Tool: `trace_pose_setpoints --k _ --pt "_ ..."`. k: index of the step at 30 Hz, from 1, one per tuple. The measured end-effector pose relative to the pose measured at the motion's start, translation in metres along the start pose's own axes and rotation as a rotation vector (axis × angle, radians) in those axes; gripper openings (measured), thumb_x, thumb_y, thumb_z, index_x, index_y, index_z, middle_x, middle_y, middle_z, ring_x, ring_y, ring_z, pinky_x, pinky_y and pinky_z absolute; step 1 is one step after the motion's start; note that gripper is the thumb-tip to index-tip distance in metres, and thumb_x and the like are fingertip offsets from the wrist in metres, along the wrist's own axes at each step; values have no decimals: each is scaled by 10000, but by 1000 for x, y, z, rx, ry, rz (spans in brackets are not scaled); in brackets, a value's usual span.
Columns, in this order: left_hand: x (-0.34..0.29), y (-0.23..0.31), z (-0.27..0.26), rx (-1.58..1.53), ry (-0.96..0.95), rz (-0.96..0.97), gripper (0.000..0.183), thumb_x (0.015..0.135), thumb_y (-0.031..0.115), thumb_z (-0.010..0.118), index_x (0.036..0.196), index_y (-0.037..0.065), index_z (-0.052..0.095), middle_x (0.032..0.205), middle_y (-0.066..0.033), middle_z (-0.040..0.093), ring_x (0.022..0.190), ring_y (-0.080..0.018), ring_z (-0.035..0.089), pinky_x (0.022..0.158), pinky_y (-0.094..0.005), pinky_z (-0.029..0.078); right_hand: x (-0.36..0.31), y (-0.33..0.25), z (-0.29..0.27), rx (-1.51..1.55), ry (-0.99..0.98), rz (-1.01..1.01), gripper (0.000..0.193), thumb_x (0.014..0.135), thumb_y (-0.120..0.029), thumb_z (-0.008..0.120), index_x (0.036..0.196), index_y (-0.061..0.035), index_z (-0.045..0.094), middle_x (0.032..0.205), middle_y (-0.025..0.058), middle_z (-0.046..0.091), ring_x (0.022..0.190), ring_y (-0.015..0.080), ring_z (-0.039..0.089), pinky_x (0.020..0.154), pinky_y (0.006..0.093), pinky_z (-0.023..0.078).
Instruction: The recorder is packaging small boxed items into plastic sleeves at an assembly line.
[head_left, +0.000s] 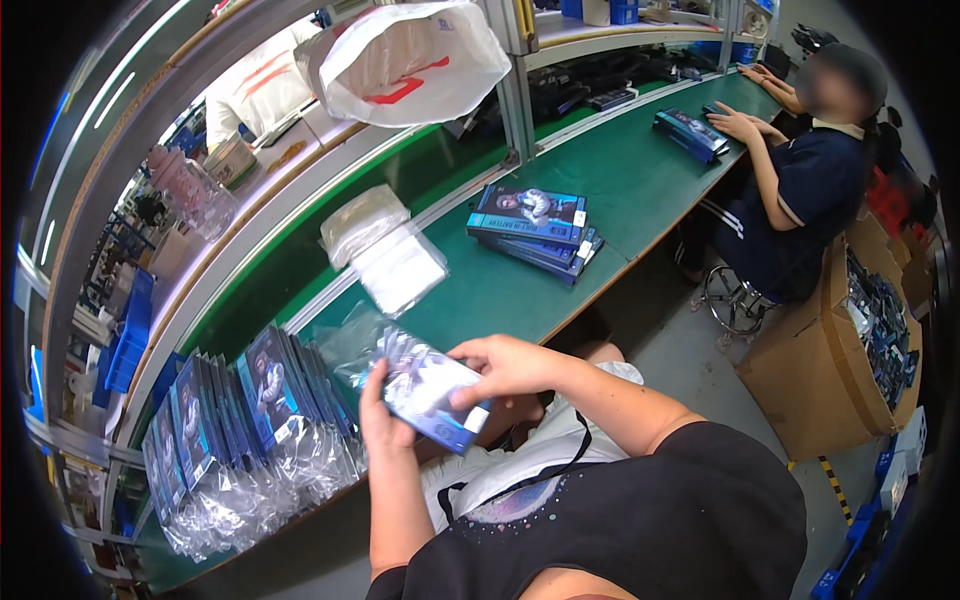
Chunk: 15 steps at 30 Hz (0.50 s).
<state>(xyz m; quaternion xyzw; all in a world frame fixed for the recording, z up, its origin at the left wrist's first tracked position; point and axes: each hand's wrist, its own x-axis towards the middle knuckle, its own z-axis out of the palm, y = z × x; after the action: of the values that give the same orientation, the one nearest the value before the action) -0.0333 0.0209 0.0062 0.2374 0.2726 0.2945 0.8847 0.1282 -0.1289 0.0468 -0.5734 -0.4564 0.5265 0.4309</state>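
Note:
Between my two hands is a flat blue box [432,402] with a printed picture, partly inside a clear plastic bag [352,345] whose loose end spreads away to the left. My left hand [385,408] grips the box's left side, thumb along the edge. My right hand [505,370] holds its right end, with the thumb on the printed face. Left of my hands, rows of bagged blue boxes [265,395] stand on edge on the green table. Further ahead lies a small stack of similar boxes [530,215] without visible bags. A pile of clear bags [385,250] rests beside that stack.
A white bag [415,70] hangs from the shelf frame above the green table [600,190]. At the far right a co-worker [815,190] sits with hands near more blue boxes [690,135]. A large carton [810,370] full of items stands on the floor at right.

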Motion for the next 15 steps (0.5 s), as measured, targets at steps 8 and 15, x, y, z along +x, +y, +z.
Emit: trace_pose_setpoints --k 8,15 --pt "-58 -25 58 298 -430 -103 463 951 290 448 1289 -26 420 1178 -194 565 1118 -357 542 920 -487 466 -7 -24 2 -282 545 -715 667 737 -3 652 1356 -64 411 992 142 635 882 202 622 791 301 490" --pt "-65 -6 48 382 -618 -292 667 971 507 272 1253 -63 474 1274 -247 491 1187 -354 493 982 -466 419 -27 -45 19 -198 713 -925 279 738 148 437 901 -5 604 839 97 594 741 205 575 667 292 481"
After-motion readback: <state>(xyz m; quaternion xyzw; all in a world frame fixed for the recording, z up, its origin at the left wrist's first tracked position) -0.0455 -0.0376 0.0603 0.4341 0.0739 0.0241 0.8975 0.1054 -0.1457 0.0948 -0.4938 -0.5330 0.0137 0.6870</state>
